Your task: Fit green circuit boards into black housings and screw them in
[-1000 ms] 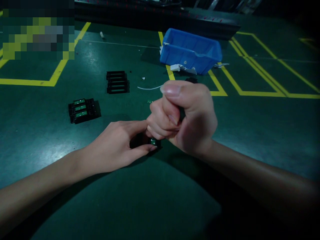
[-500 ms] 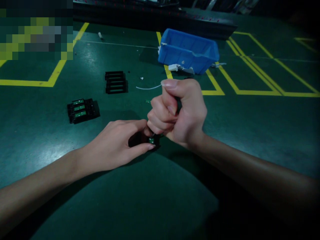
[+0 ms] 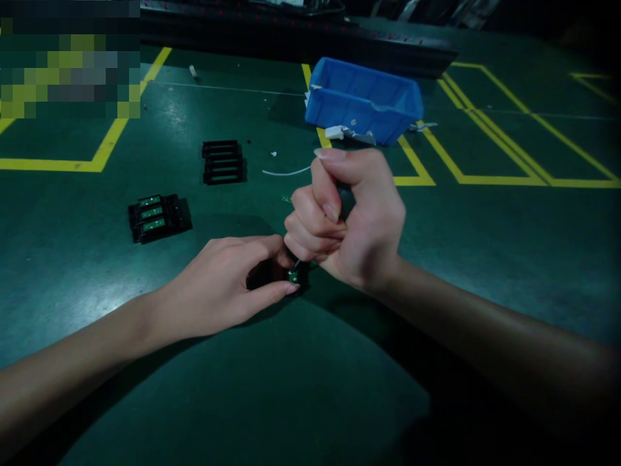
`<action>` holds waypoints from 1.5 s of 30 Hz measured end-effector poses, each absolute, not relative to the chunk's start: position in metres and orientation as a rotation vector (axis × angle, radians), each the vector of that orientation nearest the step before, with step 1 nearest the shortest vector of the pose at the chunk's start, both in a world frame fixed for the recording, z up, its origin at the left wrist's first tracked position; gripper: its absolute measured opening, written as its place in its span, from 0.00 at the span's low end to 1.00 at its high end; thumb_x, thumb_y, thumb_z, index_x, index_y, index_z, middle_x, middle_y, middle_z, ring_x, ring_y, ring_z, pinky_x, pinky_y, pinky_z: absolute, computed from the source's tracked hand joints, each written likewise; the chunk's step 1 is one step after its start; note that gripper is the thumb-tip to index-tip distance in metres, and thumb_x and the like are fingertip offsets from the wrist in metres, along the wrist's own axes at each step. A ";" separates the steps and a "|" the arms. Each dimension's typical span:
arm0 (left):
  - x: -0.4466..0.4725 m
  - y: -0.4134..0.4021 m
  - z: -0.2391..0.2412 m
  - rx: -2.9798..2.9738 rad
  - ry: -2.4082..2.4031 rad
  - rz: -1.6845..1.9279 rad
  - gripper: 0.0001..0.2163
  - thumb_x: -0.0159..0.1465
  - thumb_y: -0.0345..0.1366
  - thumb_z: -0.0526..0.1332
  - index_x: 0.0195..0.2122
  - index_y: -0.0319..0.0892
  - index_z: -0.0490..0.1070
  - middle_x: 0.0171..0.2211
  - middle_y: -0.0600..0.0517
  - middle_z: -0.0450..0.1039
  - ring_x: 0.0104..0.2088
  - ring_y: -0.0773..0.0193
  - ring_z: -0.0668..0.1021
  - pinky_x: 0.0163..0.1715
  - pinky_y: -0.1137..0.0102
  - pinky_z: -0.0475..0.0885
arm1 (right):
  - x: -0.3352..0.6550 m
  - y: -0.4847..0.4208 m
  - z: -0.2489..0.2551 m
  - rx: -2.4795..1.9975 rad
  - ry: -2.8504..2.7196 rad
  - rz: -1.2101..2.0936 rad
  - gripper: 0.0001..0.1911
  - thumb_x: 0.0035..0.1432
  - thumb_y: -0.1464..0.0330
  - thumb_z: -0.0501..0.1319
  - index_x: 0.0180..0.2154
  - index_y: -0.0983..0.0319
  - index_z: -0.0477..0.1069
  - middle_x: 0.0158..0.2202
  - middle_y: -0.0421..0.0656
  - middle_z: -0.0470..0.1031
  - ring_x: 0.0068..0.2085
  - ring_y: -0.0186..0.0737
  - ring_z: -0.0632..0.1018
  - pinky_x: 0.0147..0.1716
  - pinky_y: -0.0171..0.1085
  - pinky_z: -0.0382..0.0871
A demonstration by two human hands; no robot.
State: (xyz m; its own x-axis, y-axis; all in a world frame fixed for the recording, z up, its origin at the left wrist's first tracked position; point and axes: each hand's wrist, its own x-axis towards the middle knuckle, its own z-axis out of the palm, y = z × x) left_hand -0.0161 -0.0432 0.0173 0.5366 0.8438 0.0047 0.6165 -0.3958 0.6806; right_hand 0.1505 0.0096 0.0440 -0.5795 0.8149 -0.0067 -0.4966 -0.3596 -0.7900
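Note:
My left hand [image 3: 228, 285] rests on the green surface and pinches a small black holder [image 3: 272, 275] between thumb and fingers. A tiny green board [image 3: 292, 276] shows at the holder's right end. My right hand [image 3: 349, 217] is a fist around a dark tool handle, thumb on top. The tool's thin tip [image 3: 295, 264] points down at the green board. Most of the tool is hidden inside the fist.
Three black holders with green boards [image 3: 158, 218] lie to the left. Empty black holders [image 3: 224, 162] sit behind them. A blue bin [image 3: 363, 100] stands at the back, with white scraps [image 3: 349, 134] before it. A white wire [image 3: 286, 172] and yellow floor lines [image 3: 417, 165] cross the surface.
My right fist has shifted slightly left and lower over the holder, showing the tool tip. My left hand keeps its pinch in place.

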 end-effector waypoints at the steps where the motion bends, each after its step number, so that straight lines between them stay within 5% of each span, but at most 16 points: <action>1: -0.016 -0.043 0.018 2.152 1.178 0.460 0.12 0.67 0.46 0.62 0.43 0.44 0.72 0.36 0.55 0.77 0.34 0.66 0.77 0.30 0.72 0.65 | 0.150 0.009 0.045 -0.503 -1.000 2.009 0.26 0.68 0.67 0.49 0.17 0.61 0.51 0.12 0.33 0.44 0.13 0.30 0.47 0.12 0.30 0.47; 45: -0.014 -0.044 0.018 2.117 1.184 0.468 0.12 0.67 0.44 0.61 0.47 0.43 0.74 0.40 0.52 0.79 0.38 0.62 0.80 0.31 0.71 0.69 | 0.148 0.002 0.052 -0.536 -1.104 1.925 0.26 0.67 0.71 0.50 0.15 0.60 0.52 0.11 0.33 0.47 0.12 0.29 0.49 0.11 0.30 0.47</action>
State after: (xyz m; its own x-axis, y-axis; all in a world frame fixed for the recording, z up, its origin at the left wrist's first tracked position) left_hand -0.0139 -0.0437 0.0181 0.5263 0.8503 -0.0091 0.6147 -0.3730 0.6950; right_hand 0.1479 0.0025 0.0517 -0.5622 0.8261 0.0391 -0.4508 -0.2664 -0.8519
